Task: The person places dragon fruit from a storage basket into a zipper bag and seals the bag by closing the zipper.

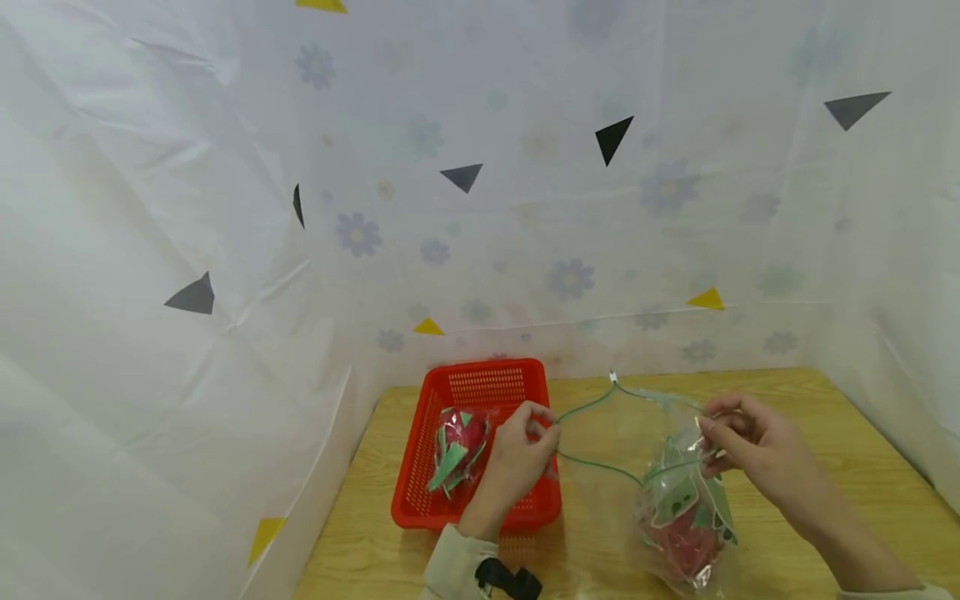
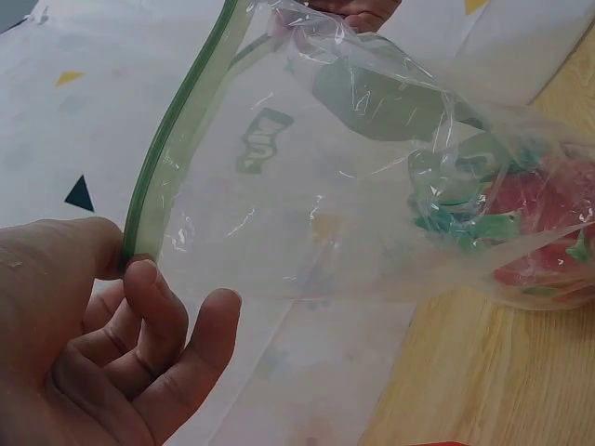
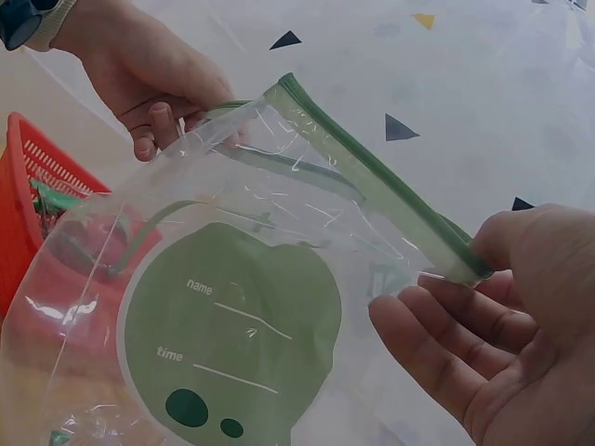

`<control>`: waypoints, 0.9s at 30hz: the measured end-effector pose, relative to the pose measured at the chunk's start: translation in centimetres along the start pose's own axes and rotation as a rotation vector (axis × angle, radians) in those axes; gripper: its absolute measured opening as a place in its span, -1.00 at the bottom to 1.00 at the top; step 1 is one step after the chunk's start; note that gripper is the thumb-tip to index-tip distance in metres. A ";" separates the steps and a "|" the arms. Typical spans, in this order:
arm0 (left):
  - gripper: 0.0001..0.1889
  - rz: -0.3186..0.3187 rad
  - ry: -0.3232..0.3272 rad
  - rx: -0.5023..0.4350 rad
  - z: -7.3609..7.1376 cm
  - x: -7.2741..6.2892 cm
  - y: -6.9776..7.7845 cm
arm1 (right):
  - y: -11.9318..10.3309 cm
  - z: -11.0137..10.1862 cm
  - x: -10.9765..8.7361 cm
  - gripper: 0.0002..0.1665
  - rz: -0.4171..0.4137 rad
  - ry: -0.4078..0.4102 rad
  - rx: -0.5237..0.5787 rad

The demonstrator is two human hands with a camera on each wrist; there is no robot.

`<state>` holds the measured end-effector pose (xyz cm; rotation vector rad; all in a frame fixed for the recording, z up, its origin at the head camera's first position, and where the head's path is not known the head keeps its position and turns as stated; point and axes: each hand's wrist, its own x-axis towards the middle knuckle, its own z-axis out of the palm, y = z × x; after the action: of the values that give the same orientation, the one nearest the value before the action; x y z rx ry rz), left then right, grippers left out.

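Wooden table (image 1: 787, 400), enclosed on the back and both sides by white sheeting printed with flowers and triangles.

Red perforated basket (image 1: 480, 383) sits at the table's left rear corner, close to the left edge. Inside it lies a dragon fruit in a clear wrap (image 1: 457, 450).

Clear zip bag (image 1: 678, 500) with green seal strip, held up over the middle to right of the table, bottom sagging toward the front edge. Its mouth is pulled wide open between the two hands; the white slider sits at the rear end of the green seal, toward the back edge. A green round label with the words "name" and "time" shows on one wall in the right wrist view (image 3: 232, 334). A second dragon fruit (image 1: 686, 542), red with green scales, lies in the bottom of the bag.

Left hand (image 1: 521, 458) is in front of the basket's right side. Thumb and forefinger pinch the green seal strip (image 2: 153, 200) at one side of the mouth; the other fingers are loosely curled below it.

Right hand (image 1: 757, 450) is over the right half of the table. Thumb and forefinger pinch the opposite seal edge (image 3: 390, 186); remaining fingers relaxed, half extended.
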<state>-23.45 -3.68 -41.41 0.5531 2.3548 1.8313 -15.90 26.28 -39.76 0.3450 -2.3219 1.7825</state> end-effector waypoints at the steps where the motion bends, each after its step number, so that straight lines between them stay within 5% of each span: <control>1: -0.83 -0.006 -0.002 -0.018 0.0 0.1 -0.2 | 0.1 0.0 0.0 -0.84 -0.003 0.000 0.009; 14: -0.71 -0.133 -0.018 -0.263 -0.7 0.2 -3.1 | 1.3 0.4 -0.5 -0.74 0.029 -0.074 0.062; 27: -0.78 -0.107 0.052 -0.245 -1.4 0.2 -4.4 | 2.3 0.3 -0.9 -0.63 0.157 0.052 -0.116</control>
<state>-25.06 -5.84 -45.22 0.3478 2.1004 2.0648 -15.77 26.59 -42.26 0.0995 -2.4625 1.6901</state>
